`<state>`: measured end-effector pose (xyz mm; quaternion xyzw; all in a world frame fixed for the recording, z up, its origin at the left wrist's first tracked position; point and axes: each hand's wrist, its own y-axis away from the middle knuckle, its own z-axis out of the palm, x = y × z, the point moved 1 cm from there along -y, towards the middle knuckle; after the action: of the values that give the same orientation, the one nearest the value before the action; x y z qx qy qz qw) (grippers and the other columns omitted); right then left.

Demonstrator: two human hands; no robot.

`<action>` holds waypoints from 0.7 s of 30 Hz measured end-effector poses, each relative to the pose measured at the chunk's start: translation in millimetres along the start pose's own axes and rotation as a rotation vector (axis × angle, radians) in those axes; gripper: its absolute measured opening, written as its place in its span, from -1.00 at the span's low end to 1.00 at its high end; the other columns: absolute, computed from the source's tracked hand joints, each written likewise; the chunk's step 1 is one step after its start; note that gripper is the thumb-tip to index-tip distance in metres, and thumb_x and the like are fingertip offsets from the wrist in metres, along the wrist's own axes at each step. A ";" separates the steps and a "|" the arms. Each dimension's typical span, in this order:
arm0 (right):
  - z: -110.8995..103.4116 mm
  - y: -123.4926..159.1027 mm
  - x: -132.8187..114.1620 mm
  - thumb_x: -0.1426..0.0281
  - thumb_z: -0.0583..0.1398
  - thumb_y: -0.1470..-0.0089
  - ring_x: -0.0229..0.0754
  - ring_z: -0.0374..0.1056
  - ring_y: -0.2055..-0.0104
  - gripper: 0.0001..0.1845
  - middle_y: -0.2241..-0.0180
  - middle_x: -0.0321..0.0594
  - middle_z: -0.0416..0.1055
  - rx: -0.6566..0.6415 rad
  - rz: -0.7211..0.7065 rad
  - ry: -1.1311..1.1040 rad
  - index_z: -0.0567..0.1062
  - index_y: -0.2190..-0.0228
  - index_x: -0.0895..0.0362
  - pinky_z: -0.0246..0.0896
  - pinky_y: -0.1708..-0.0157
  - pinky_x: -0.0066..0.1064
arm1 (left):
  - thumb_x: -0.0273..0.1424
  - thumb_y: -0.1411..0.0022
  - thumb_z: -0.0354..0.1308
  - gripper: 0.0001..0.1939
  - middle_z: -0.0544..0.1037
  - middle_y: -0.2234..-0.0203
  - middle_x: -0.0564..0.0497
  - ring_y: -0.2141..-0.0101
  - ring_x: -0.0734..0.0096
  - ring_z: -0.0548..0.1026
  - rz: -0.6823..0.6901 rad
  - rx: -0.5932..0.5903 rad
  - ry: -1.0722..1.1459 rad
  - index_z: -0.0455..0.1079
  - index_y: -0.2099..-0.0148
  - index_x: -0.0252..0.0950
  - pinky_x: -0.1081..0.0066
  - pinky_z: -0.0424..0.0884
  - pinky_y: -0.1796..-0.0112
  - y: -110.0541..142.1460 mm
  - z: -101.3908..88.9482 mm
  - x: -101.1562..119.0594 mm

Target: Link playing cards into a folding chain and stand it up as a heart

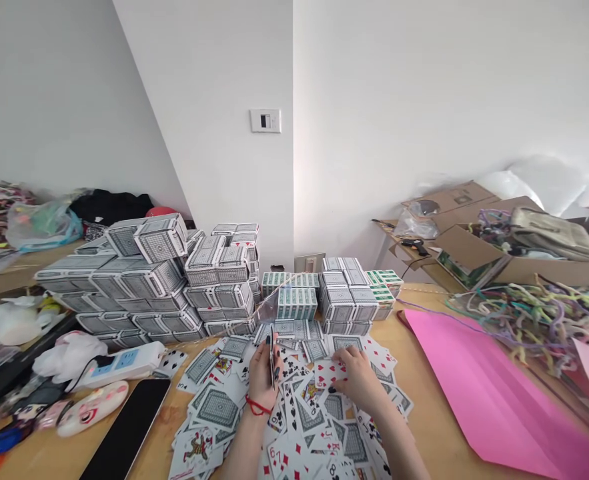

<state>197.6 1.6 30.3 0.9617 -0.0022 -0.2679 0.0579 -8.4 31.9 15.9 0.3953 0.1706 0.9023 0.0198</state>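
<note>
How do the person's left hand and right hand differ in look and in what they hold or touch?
The left hand has a red band at its wrist; the right hand shows none. The left holds cards upright, edge-on in this view; the right touches a hearts card with its face showing. Both are over scattered cards.

Near left, a phone (pixel 127 430) and power strip (pixel 130 364); near right, pink paper (pixel 479 390); far right, a box (pixel 549 271).
</note>
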 end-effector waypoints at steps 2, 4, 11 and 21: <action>-2.0 1.3 -2.1 0.51 0.24 0.33 -0.01 0.19 0.12 -0.53 0.21 -0.19 0.27 0.010 0.003 0.037 0.42 0.25 0.02 0.12 0.22 -0.31 | -0.24 0.10 0.26 -0.61 0.32 0.67 0.20 0.80 0.75 0.13 -0.011 -0.030 0.009 0.37 0.20 -0.32 0.65 0.04 0.80 -0.9 -0.5 -1.3; -3.8 2.6 -4.5 0.52 0.24 0.34 0.01 0.19 0.11 -0.50 0.20 -0.19 0.29 -0.007 0.008 0.067 0.43 0.23 0.00 0.12 0.23 -0.31 | -0.22 0.10 0.26 -0.58 0.31 0.67 0.21 0.80 0.76 0.12 -0.004 -0.043 -0.010 0.36 0.18 -0.32 0.66 0.02 0.81 -1.3 -0.6 -2.4; -13.4 10.2 -14.5 0.39 0.20 0.22 0.02 0.19 0.10 -0.62 0.18 -0.19 0.35 -0.034 -0.111 0.056 0.48 0.23 0.00 0.08 0.19 -0.24 | -0.28 0.02 0.20 -0.68 0.26 0.71 0.21 0.81 0.74 0.09 -0.044 -0.079 0.005 0.34 0.21 -0.33 0.64 0.02 0.79 -0.7 0.2 -0.9; -17.9 12.0 -34.4 0.22 -0.03 -0.08 -0.24 0.26 0.62 -0.73 0.63 -0.35 0.28 0.185 -0.099 -0.464 0.35 0.46 0.08 0.10 0.59 -0.47 | -0.14 0.15 0.25 -0.62 0.31 0.72 0.20 0.77 0.69 0.21 0.084 0.007 -0.208 0.35 0.37 -0.32 0.63 0.14 0.72 1.8 4.3 -4.9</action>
<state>177.7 -7.2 64.6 0.8747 0.0073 -0.4825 -0.0457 -1.7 30.7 15.7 0.4938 0.1540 0.8558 -0.0018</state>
